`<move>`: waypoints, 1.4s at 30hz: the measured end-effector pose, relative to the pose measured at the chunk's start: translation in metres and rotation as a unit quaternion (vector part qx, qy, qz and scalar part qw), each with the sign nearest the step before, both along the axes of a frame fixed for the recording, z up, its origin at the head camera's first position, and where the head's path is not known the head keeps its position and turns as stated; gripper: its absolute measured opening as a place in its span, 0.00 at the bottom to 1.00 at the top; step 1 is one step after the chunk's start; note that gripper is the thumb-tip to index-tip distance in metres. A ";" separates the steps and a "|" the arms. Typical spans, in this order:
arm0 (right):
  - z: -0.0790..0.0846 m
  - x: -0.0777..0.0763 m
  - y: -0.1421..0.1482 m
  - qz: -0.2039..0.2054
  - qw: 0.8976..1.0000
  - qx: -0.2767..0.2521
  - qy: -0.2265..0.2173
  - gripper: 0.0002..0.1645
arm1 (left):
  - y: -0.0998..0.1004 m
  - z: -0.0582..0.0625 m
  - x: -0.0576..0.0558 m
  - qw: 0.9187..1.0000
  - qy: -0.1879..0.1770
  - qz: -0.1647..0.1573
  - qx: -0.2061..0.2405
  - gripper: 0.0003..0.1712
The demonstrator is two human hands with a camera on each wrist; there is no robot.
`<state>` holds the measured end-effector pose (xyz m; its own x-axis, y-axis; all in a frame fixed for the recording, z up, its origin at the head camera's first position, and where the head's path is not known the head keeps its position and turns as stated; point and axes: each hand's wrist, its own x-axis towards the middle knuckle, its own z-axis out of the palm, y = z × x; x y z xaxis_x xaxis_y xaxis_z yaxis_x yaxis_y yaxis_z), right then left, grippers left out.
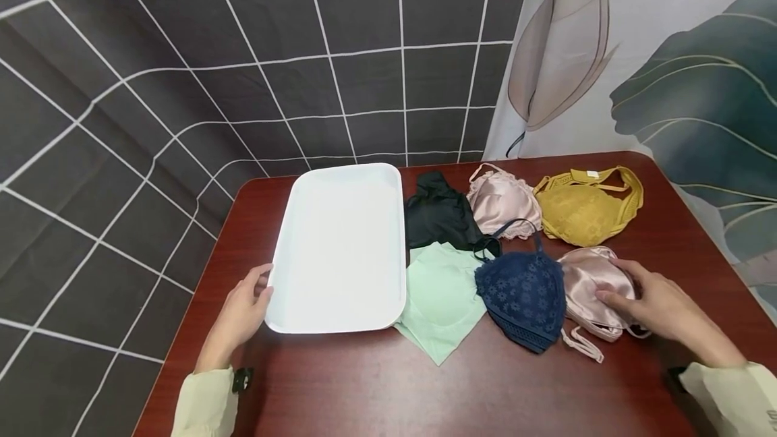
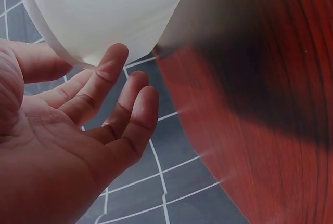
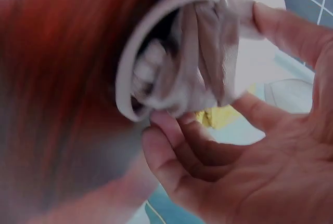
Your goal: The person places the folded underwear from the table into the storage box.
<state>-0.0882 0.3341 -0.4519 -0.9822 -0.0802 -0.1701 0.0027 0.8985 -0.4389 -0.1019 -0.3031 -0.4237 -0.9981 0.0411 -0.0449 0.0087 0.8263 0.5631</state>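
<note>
On the table's left half is a white tray (image 1: 340,248), its near left edge pinched by my left hand (image 1: 243,305). The left wrist view shows the thumb at the tray's rim (image 2: 62,57) and the index finger against its underside; the other fingers hang bent below. My right hand (image 1: 662,302) grips a pink satin bra (image 1: 597,285) at its right side, thumb on the near side. In the right wrist view the bra's fabric (image 3: 208,52) bunches between thumb and fingers, and a strap loops out. A navy lace bra (image 1: 522,295) lies just left of it.
A mint green bra (image 1: 443,292) overlaps the tray's right side in the head view. Behind lie a black bra (image 1: 440,211), a pale pink lace-trimmed bra (image 1: 504,201) and a mustard yellow bra (image 1: 579,211). Curtains hang behind the brown table (image 1: 425,396).
</note>
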 end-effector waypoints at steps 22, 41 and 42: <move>0.007 0.019 -0.013 -0.129 0.972 -0.065 0.186 0.32 | -0.002 -0.006 0.000 1.000 0.009 0.006 0.005 0.25; 0.072 0.013 -0.037 -0.175 0.893 -0.134 0.392 0.39 | -0.003 -0.012 0.000 1.000 0.009 0.012 0.007 0.26; 0.076 0.012 -0.039 -0.169 0.891 -0.143 0.395 0.39 | -0.003 -0.012 0.000 1.000 0.011 0.012 0.007 0.26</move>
<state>-0.0767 0.2953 -0.3763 -0.7622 0.3137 0.5663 -0.1602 0.7562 -0.6345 -0.1019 -0.3064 -0.4360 -0.9996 0.0178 -0.0230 0.0014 0.8180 0.5752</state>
